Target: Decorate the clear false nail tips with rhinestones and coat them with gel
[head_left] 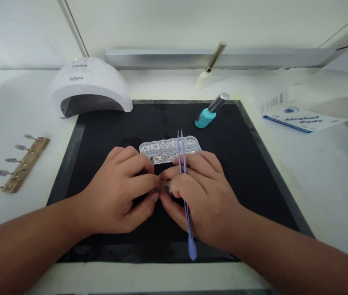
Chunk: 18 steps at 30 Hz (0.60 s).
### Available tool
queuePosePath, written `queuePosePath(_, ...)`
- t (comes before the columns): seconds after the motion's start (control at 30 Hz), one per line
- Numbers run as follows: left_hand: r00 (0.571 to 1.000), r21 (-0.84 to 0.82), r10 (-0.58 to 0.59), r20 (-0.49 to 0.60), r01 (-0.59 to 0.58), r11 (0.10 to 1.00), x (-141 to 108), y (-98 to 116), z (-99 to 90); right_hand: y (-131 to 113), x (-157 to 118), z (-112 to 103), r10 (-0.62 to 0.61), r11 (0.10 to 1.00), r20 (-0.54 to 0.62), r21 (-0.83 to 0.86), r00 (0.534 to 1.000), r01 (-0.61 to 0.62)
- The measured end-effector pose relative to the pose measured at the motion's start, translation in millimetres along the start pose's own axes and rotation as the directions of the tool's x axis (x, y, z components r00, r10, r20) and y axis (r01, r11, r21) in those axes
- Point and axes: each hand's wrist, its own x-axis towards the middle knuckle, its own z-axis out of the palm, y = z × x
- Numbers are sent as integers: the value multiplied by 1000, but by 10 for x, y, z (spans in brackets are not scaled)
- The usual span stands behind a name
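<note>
My left hand point(123, 190) is closed, its fingertips pinching a small brown piece point(163, 186) that looks like wood with a shiny bit on it. Fingers cover most of this piece, so its full shape is hidden. Touching the same piece from the other side is my right hand point(203, 200), also closed. Purple tweezers point(187, 213) lie across the right hand, held in it with their thin tips pointing away from me. Just beyond both hands sits a clear rhinestone case point(164, 146) with several compartments of small sparkling stones; the right fingers hide part of its near edge.
A black mat point(149, 119) lies under the hands. On it stands a turquoise nail polish bottle point(206, 118). Around it are a white nail lamp point(92, 80), a wooden strip with several nail tips point(26, 166), a gold-capped bottle point(215, 57) and an alcohol pads box point(299, 116).
</note>
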Motion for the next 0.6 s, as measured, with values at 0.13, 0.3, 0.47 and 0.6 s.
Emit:
queuePosePath(0.13,1000,-2,-5,-1,5,1000,-9,10,0,-1,0,2,9,1000,-2,8,1000,-9)
queuePosePath(0.3,999,-29,21,-28,-22,999,-8,3,-10,-2,-2,-8,-3,1000,-4,2,1000,3)
queuePosePath(0.47,1000,-37,18,13,-17,999,-5,6,-13,-1,-5,-10,-4,1000,-7,1,1000,4)
queuePosePath(0.6,1000,-53,3,11,-2,999,-4,12,-11,-1,1,-6,9,1000,-3,3,1000,-9)
